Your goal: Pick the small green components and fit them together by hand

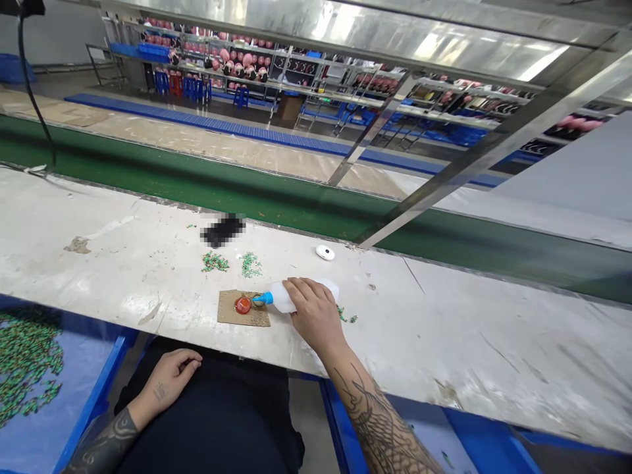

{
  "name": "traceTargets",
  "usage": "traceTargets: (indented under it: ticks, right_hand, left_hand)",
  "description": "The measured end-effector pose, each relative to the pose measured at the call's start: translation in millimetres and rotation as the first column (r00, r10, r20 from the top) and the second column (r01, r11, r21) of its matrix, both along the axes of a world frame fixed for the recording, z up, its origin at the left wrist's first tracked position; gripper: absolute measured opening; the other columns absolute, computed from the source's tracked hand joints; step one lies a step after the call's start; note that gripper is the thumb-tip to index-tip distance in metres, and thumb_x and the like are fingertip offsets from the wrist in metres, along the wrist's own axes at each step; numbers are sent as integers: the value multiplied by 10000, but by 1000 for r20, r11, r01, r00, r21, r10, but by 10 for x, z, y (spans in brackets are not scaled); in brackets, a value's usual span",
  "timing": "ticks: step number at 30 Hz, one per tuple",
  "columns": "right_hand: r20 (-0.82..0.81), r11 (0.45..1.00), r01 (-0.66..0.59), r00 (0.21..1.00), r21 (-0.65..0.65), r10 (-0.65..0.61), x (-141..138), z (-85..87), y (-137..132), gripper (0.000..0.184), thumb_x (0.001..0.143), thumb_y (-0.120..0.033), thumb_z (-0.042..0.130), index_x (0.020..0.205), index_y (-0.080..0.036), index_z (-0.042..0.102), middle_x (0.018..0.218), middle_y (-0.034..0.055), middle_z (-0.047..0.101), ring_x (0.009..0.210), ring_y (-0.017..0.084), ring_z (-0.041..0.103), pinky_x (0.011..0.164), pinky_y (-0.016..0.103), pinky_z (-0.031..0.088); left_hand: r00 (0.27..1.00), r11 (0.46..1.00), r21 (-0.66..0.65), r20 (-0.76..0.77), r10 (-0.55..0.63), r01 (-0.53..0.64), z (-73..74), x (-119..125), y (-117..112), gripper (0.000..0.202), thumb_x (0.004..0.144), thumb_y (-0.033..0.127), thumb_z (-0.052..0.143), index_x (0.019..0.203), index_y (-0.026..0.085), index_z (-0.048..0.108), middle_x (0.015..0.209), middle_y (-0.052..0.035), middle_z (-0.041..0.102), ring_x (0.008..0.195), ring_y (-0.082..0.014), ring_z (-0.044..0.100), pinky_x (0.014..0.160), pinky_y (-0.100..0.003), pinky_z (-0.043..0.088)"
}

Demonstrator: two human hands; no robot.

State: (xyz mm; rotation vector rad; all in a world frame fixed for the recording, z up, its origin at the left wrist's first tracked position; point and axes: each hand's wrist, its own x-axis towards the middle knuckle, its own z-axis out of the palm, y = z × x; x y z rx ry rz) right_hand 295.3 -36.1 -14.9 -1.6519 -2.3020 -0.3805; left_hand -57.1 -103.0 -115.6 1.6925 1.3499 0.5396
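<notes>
My right hand point(313, 313) is wrapped round a white squeeze bottle point(286, 297) lying on its side on the worn white bench point(444, 329). Its blue nozzle point(263, 299) points left at a small red round piece point(243, 305) on a brown cardboard square point(244, 309). My left hand point(170, 376) rests on my lap below the bench edge, fingers loosely curled, nothing visible in it.
Two small heaps of green bits point(214, 262) lie behind the cardboard, a blurred dark object point(223, 230) beyond them, a small white round thing point(324, 252) further right. A blue tray point(29, 375) of green bits stands at lower left. A green conveyor point(247, 191) runs behind the bench.
</notes>
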Motion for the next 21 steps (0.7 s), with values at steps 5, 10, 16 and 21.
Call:
traceTargets:
  ticks: [5, 10, 16, 21]
  right_hand:
    - [44, 1000, -15, 999, -5, 15, -65, 17, 21, 555, 812, 15, 506, 1334, -160, 576, 1346, 93, 640, 1246, 324, 514, 1046, 464, 379]
    - [60, 999, -39, 997, 2, 39, -90, 8, 54, 570, 796, 34, 502, 1321, -170, 588, 1347, 72, 641, 1244, 307, 513, 1054, 447, 371]
    - [59, 1000, -21, 998, 0, 21, -100, -2, 75, 583, 784, 27, 500, 1324, -176, 581, 1338, 72, 646, 1240, 309, 520, 1048, 456, 386]
    - [-18, 999, -37, 999, 17, 37, -61, 103, 9, 570, 773, -9, 535, 1315, -181, 578, 1307, 131, 648, 1208, 328, 561, 1018, 470, 438]
  left_hand:
    - [1000, 1000, -20, 18, 2, -2, -23, -5, 17, 296, 933, 415, 539, 971, 222, 760, 970, -60, 780, 863, -221, 720, 821, -316, 566]
    - [999, 999, -39, 38, 16, -14, -16, -2, 5, 303, 936, 424, 540, 968, 218, 760, 949, -62, 778, 844, -214, 721, 760, -290, 556]
    - [998, 999, -49, 57, 20, -17, -68, 3, 12, 316, 941, 416, 527, 959, 204, 760, 934, -75, 775, 815, -211, 715, 727, -291, 555]
    - [998, 999, -25, 54, 43, -42, -70, 14, 0, 294, 943, 366, 525, 959, 189, 760, 906, -74, 779, 803, -201, 712, 731, -290, 550]
